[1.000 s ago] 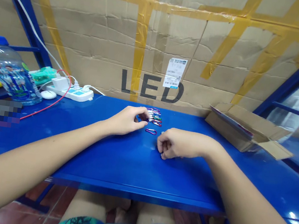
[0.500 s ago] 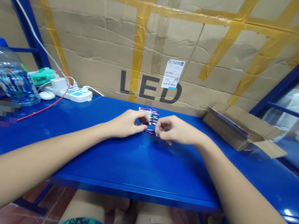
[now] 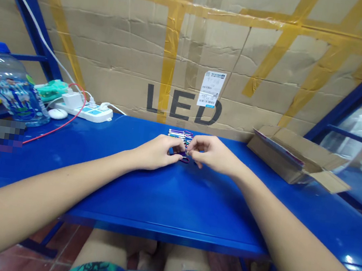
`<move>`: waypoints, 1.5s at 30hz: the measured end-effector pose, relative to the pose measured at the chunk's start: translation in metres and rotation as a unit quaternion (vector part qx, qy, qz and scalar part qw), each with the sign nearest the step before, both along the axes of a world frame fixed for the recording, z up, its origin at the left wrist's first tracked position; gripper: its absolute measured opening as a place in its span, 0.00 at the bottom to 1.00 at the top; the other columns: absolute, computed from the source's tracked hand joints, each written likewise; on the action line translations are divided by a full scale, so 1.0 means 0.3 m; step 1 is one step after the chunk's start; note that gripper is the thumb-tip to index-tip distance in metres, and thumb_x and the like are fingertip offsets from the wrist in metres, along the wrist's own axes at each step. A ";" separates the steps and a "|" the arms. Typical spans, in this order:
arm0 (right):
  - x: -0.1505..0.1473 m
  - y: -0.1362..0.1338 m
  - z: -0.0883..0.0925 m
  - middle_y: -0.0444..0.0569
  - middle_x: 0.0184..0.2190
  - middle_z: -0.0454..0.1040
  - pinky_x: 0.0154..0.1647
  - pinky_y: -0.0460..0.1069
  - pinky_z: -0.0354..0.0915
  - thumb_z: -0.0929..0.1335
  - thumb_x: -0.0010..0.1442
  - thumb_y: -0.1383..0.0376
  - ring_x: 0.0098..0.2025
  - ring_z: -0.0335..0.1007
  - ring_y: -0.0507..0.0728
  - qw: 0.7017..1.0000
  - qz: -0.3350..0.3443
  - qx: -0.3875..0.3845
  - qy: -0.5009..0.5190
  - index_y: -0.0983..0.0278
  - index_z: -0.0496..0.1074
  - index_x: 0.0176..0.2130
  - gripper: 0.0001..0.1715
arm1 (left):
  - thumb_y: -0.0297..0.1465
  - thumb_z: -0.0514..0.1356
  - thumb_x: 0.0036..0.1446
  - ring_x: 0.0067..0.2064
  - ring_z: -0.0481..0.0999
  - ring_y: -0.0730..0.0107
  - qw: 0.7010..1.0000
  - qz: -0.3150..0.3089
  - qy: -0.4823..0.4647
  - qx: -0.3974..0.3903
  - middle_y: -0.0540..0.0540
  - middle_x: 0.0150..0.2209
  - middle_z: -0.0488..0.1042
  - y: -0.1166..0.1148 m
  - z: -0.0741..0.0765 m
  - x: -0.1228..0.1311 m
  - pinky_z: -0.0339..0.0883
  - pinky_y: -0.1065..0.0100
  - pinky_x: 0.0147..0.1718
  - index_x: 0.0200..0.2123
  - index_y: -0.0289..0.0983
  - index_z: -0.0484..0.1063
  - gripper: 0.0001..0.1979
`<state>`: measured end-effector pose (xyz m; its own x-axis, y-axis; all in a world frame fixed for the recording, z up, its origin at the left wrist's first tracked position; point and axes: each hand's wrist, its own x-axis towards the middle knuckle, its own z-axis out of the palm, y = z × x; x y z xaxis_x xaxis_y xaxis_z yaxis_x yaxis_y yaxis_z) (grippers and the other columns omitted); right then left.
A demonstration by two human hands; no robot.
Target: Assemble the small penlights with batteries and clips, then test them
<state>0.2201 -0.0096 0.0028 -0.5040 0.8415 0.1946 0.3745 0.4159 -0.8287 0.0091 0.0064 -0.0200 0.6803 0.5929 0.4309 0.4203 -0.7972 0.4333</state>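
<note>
Several slim, shiny, coloured metal pieces (image 3: 180, 133), some with looped ends like carabiner clips, lie in a row on the blue table (image 3: 165, 196). My left hand (image 3: 156, 152) is at the near left of this row, thumb and fingers curled towards each other at its tips. My right hand (image 3: 215, 154) faces it, fingers bent in a pinch around a tiny pale bit that is too small to name. The two sets of fingertips almost meet. Just beneath them shows a dark purple clip-like loop (image 3: 184, 159). My fingers hide most of what is between them.
An open cardboard box (image 3: 294, 158) stands at the right. On the left are a plastic bottle (image 3: 19, 90), a white power strip (image 3: 94, 114), a white mouse (image 3: 57, 114) and a red cable (image 3: 54, 129). A large carton (image 3: 121, 55) rises behind the table.
My right hand has moved slightly left and up, and my left hand slightly right, so the fingertips are closer together. The pieces in the row stay put.
</note>
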 end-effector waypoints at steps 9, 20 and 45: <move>-0.002 0.003 0.000 0.44 0.25 0.72 0.21 0.45 0.61 0.68 0.50 0.68 0.20 0.64 0.48 1.000 0.005 -0.021 0.005 0.66 0.71 0.31 0.05 | 0.31 0.59 0.62 0.40 0.77 0.65 0.999 -0.001 0.021 0.027 0.47 0.40 0.79 -0.010 0.009 0.006 0.67 0.64 0.40 0.40 0.37 0.73 0.05; 0.101 0.042 0.042 0.47 0.34 0.76 0.35 0.47 0.62 0.70 0.49 0.70 0.34 0.69 0.54 0.954 -0.091 0.102 -0.267 0.64 0.76 0.37 0.12 | 0.30 0.58 0.60 0.43 0.77 0.66 0.999 0.024 -0.024 -0.017 0.47 0.41 0.79 0.019 0.009 -0.025 0.69 0.65 0.42 0.41 0.38 0.73 0.07; 0.019 0.011 0.000 0.45 0.28 0.74 0.25 0.46 0.64 0.66 0.60 0.65 0.26 0.69 0.52 0.997 -0.034 0.067 0.005 0.63 0.66 0.42 0.09 | 0.33 0.59 0.60 0.34 0.76 0.68 0.995 0.031 -0.063 -0.073 0.48 0.35 0.77 0.011 0.002 -0.012 0.71 0.65 0.37 0.40 0.38 0.71 0.07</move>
<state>0.2259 -0.0064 0.0027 -0.4436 0.8401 0.3123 0.3975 0.4967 -0.7716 0.0056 0.0099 -0.0195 0.5863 0.6946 0.4169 0.4015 -0.6961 0.5952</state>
